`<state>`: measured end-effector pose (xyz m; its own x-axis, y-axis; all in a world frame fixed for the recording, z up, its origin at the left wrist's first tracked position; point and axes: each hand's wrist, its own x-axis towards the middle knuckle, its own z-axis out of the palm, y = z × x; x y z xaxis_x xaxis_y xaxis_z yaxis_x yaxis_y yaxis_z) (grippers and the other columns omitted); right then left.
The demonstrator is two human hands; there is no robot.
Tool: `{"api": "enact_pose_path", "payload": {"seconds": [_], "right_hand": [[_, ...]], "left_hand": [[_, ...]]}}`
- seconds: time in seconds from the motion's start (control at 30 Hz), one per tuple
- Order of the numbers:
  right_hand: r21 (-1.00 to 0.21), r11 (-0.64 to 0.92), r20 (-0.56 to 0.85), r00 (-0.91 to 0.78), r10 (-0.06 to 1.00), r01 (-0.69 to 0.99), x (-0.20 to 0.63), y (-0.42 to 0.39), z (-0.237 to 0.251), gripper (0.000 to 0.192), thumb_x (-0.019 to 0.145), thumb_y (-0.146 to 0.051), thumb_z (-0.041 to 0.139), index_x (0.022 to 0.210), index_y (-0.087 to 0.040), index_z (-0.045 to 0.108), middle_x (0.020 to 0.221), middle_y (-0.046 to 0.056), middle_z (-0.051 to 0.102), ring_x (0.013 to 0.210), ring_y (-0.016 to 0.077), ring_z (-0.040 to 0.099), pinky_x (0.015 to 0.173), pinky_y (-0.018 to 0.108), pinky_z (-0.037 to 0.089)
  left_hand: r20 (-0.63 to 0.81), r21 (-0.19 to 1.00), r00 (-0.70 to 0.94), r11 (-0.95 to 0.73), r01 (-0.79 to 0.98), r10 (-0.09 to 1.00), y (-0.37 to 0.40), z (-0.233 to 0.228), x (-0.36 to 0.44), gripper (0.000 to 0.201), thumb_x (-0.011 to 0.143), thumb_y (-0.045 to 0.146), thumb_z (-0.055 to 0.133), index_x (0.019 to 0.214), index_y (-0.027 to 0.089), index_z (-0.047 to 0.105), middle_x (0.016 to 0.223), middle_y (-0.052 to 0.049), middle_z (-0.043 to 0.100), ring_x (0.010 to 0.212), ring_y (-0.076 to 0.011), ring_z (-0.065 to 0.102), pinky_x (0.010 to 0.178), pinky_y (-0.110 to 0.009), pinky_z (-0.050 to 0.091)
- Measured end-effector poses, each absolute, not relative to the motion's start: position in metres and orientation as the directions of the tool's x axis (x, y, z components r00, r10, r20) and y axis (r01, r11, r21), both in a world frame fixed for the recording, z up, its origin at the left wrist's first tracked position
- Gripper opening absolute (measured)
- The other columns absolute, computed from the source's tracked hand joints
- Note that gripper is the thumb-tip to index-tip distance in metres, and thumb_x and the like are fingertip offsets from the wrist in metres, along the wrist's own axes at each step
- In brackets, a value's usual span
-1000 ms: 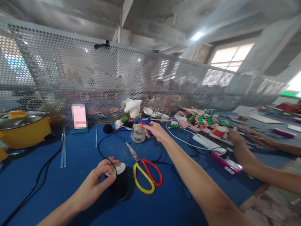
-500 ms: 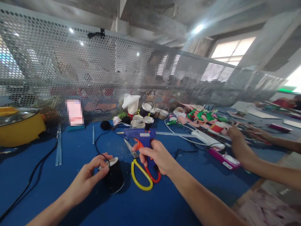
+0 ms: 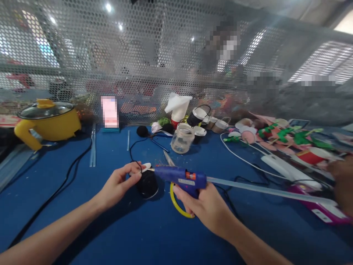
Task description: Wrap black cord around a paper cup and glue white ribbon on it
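Our right hand (image 3: 206,208) is clenched around the blue glue gun (image 3: 180,177), its nozzle at the white top of the small black cup (image 3: 147,183), which stands on the blue bench (image 3: 82,221) just left of centre; our left hand (image 3: 118,186) pinches the cup's rim with a black cord (image 3: 132,147) at the fingertips (image 3: 139,169). We judge the hot tip could burn those fingertips, so close to the nozzle, and the long glue stick (image 3: 261,189) trailing right could catch the co-worker's hand (image 3: 342,184) or the cables there. Scissors (image 3: 176,200) lie right under the gun. Open bench lies toward us and to the left, before the yellow pot (image 3: 49,119).
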<state>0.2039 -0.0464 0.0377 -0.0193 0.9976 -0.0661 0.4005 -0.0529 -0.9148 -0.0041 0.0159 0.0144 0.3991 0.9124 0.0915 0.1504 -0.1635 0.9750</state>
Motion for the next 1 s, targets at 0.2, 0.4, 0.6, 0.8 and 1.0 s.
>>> {"api": "enact_pose_path", "payload": {"seconds": [0.2, 0.4, 0.6, 0.8, 1.0], "right_hand": [[-0.872, -0.057, -0.057, 0.015, 0.998, 0.487, 0.201, -0.047, 0.032, 0.023, 0.066, -0.043, 0.056, 0.055, -0.023, 0.05, 0.036, -0.003, 0.044, 0.033, 0.0143, 0.046, 0.036, 0.026, 0.038], [-0.853, 0.031, 0.012, -0.04, 0.999, 0.521, 0.201, -0.049, 0.029, 0.019, 0.072, -0.042, 0.054, 0.065, -0.025, 0.06, 0.038, -0.001, 0.048, 0.039, 0.0184, 0.051, 0.039, 0.029, 0.039], [-0.855, 0.067, 0.08, 0.004, 0.997, 0.514, 0.202, -0.048, 0.025, 0.02, 0.069, -0.043, 0.058, 0.07, -0.024, 0.061, 0.042, 0.0, 0.05, 0.041, 0.0189, 0.051, 0.038, 0.029, 0.037], [-0.837, 0.084, 0.085, -0.023, 0.996, 0.54, 0.201, -0.049, 0.027, 0.019, 0.07, -0.042, 0.057, 0.069, -0.024, 0.062, 0.041, 0.0, 0.05, 0.042, 0.0191, 0.052, 0.04, 0.028, 0.038], [-0.838, 0.093, 0.102, -0.013, 0.995, 0.537, 0.201, -0.05, 0.027, 0.02, 0.07, -0.042, 0.057, 0.07, -0.023, 0.062, 0.043, 0.001, 0.052, 0.044, 0.0196, 0.054, 0.041, 0.028, 0.039]], "left_hand": [[0.086, 0.981, 0.404, -0.149, 0.126, 0.911, 0.014, 0.014, -0.003, 0.028, 0.073, 0.043, 0.057, 0.064, 0.017, 0.051, 0.106, -0.011, 0.061, 0.114, -0.0252, 0.046, 0.1, -0.041, 0.026], [0.111, 0.974, 0.398, -0.178, 0.137, 0.911, 0.013, 0.013, -0.003, 0.028, 0.072, 0.043, 0.057, 0.064, 0.016, 0.052, 0.104, -0.011, 0.062, 0.113, -0.0254, 0.046, 0.1, -0.039, 0.027], [0.104, 0.969, 0.404, -0.184, 0.164, 0.909, 0.014, 0.014, -0.003, 0.029, 0.072, 0.044, 0.057, 0.065, 0.016, 0.054, 0.105, -0.012, 0.061, 0.114, -0.0252, 0.046, 0.1, -0.038, 0.027], [0.12, 0.962, 0.423, -0.211, 0.175, 0.898, 0.014, 0.012, -0.004, 0.027, 0.075, 0.042, 0.055, 0.069, 0.015, 0.055, 0.107, -0.012, 0.06, 0.113, -0.0248, 0.046, 0.1, -0.038, 0.027], [0.138, 0.957, 0.449, -0.236, 0.168, 0.883, 0.016, 0.011, -0.005, 0.024, 0.077, 0.038, 0.054, 0.07, 0.015, 0.055, 0.105, -0.011, 0.06, 0.112, -0.024, 0.047, 0.099, -0.039, 0.028]]}}
